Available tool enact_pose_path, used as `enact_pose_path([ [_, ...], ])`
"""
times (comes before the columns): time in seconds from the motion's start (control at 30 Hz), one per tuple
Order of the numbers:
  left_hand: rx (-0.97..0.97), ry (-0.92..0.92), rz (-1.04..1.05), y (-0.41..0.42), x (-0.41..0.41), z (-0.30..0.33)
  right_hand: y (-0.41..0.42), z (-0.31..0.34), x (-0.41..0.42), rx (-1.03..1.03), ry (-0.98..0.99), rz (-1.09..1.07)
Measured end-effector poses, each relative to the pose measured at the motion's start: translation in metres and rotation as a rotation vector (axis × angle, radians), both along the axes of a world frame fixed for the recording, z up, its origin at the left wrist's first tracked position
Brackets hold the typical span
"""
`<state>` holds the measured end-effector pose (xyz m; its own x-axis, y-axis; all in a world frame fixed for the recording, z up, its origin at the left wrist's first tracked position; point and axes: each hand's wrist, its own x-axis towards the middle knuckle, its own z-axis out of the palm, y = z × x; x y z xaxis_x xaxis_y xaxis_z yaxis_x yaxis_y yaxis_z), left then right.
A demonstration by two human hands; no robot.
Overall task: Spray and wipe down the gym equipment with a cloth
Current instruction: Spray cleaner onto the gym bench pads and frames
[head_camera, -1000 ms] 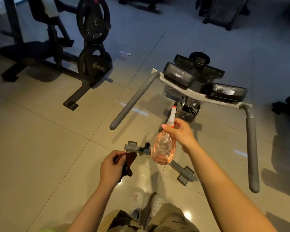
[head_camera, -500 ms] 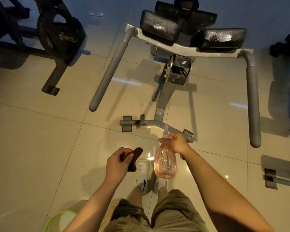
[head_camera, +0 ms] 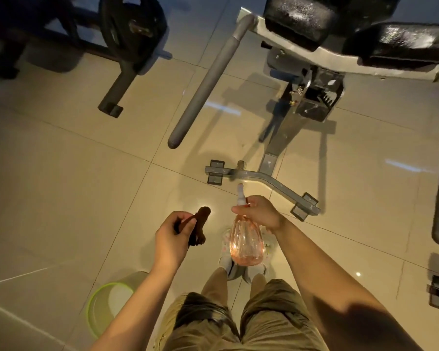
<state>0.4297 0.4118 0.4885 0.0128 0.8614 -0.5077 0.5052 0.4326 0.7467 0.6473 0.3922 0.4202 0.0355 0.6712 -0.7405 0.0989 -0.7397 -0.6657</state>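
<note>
On tiled floor, at 6 o'clock from machine (head_camera: 284, 138): right hand (head_camera: 260, 213) gripping spray bottle (head_camera: 246, 240), left hand (head_camera: 174, 235) clutching cloth (head_camera: 200, 228).

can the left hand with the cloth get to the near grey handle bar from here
Probably yes: only open floor lies between the left hand, gripping the cloth, and the grey handle bar.

Cloth (head_camera: 198, 228) and spray bottle (head_camera: 246, 240) in hands
</note>
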Motion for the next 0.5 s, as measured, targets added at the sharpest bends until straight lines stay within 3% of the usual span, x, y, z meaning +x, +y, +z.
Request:
enact_pose_path([
  [0.3, -0.029, -0.015, 0.127, -0.012, -0.021, 0.002, 0.009, -0.005, -0.023, -0.049, 0.023, 0.057],
  [0.5, -0.024, -0.069, 0.013, -0.002, 0.005, 0.001, -0.025, -0.004, 0.007, -0.116, -0.096, -0.202],
])
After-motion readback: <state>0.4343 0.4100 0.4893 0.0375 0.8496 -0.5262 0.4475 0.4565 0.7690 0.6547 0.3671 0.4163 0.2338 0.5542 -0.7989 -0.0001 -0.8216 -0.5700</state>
